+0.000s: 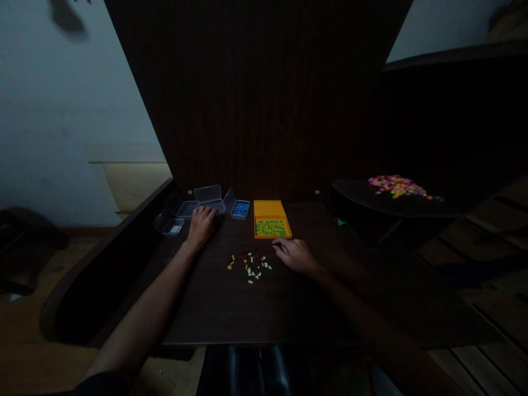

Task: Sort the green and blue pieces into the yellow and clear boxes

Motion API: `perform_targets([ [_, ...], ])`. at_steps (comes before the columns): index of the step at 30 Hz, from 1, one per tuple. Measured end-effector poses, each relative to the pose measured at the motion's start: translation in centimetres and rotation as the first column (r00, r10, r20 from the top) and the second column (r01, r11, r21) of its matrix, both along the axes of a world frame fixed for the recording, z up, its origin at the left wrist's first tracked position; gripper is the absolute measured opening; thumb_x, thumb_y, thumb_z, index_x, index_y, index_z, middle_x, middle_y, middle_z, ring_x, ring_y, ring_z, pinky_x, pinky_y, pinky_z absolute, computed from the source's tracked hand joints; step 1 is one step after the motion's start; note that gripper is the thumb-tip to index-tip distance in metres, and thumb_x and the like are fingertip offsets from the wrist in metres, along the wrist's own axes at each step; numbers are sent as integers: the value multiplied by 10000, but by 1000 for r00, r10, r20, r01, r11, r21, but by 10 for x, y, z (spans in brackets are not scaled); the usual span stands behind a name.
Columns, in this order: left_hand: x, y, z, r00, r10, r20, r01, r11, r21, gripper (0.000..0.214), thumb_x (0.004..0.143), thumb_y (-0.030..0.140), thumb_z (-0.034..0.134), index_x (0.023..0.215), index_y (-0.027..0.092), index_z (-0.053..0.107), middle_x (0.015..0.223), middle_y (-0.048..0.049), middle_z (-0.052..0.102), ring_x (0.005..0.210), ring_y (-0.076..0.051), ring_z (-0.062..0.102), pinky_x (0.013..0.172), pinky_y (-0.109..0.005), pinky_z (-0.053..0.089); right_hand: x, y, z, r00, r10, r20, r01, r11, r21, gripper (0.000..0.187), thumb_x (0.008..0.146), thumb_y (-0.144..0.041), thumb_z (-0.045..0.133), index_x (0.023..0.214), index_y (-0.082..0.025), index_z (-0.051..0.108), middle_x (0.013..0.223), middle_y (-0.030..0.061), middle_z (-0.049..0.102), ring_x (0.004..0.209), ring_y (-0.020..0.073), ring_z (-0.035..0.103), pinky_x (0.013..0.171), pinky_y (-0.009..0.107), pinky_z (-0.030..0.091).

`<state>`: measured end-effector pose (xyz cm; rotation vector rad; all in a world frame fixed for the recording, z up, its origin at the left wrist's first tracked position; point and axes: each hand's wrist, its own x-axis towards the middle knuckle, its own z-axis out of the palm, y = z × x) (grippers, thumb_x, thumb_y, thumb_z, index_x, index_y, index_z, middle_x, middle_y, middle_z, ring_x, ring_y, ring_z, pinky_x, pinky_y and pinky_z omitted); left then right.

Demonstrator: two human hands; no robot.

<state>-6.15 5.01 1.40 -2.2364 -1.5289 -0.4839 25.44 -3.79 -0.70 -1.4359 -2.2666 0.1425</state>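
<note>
My left hand (201, 225) reaches to the clear plastic boxes at the back left, over the front edge of an open clear box (208, 193). Its fingers are bent down and close together; the tips are hidden, so whatever they hold does not show. My right hand (296, 254) is closed in a pinch just in front of a yellow box (268, 209), with a tiny pale piece (274, 246) at the fingertips. Between the hands lie loose small pale pieces (252, 272), yellow pieces (231, 259) and dark red pieces (243, 253).
Green pieces (270, 227) fill the yellow box's base. Beside it stands a clear box with blue pieces (240, 208). Another small clear box (170, 226) sits far left. Colourful beads (396, 186) are heaped on a side shelf (355, 192). A tall dark panel (264, 110) closes the back.
</note>
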Motion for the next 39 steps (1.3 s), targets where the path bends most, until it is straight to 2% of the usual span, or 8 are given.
perform_targets([
  [4,-4,0,-2,997,-44,65,39,996,86,435,772,27,460,1145,131,658,1007,-154,645,995,-319,523,900,-490,385,2,1,-2,997,56,-50,-55,998,21,232,872,-262,532,1004,-193,710,625,3,666,516,127,560,565,232,381],
  [11,-10,-6,9,913,-60,404,-69,952,297,453,787,42,501,1163,236,663,1041,-120,611,1048,-309,501,1023,-593,278,2,0,-4,994,84,-66,-81,996,47,248,879,-296,525,1006,-193,712,577,-5,638,479,122,534,530,222,364],
  [15,-6,-13,14,882,-121,456,-52,936,348,485,781,16,486,1181,238,650,1036,-122,577,1033,-304,502,979,-550,375,2,0,-4,998,44,-37,-43,998,44,254,880,-293,528,1033,-199,708,575,-4,632,515,133,561,554,226,379],
  [20,13,-25,17,895,-316,314,161,887,432,525,779,-13,483,1221,236,620,1009,-96,577,946,-247,498,908,-475,458,3,1,-5,986,33,-162,-24,998,57,247,882,-317,538,1029,-191,691,535,-31,547,478,116,503,529,224,377],
  [24,42,-45,14,808,-510,295,389,838,383,568,778,-24,487,1270,244,581,1020,-79,575,964,-229,492,892,-432,485,-1,-2,1,895,35,-444,22,992,121,301,872,-347,564,1103,-165,626,600,-45,499,454,85,429,494,218,382],
  [30,88,-79,7,619,-706,343,641,707,299,534,841,8,485,1314,249,542,1004,-80,604,939,-209,531,807,-384,522,-9,-13,14,710,53,-702,8,997,83,727,756,-394,715,1393,-241,400,1215,104,518,446,14,388,372,202,337],
  [33,95,-87,6,556,-750,358,704,654,278,527,851,17,493,1317,259,541,1009,-77,625,944,-206,542,832,-398,521,-11,-16,16,707,40,-706,-29,999,27,777,725,-402,741,1408,-246,404,1280,132,488,477,32,435,376,219,373],
  [39,95,-87,3,520,-727,448,714,658,239,447,890,54,504,1278,267,565,990,-63,655,920,-194,570,800,-383,528,-10,-13,15,655,-19,-755,-81,992,-95,816,695,-412,750,1409,-240,393,1280,131,556,473,25,458,399,202,410],
])
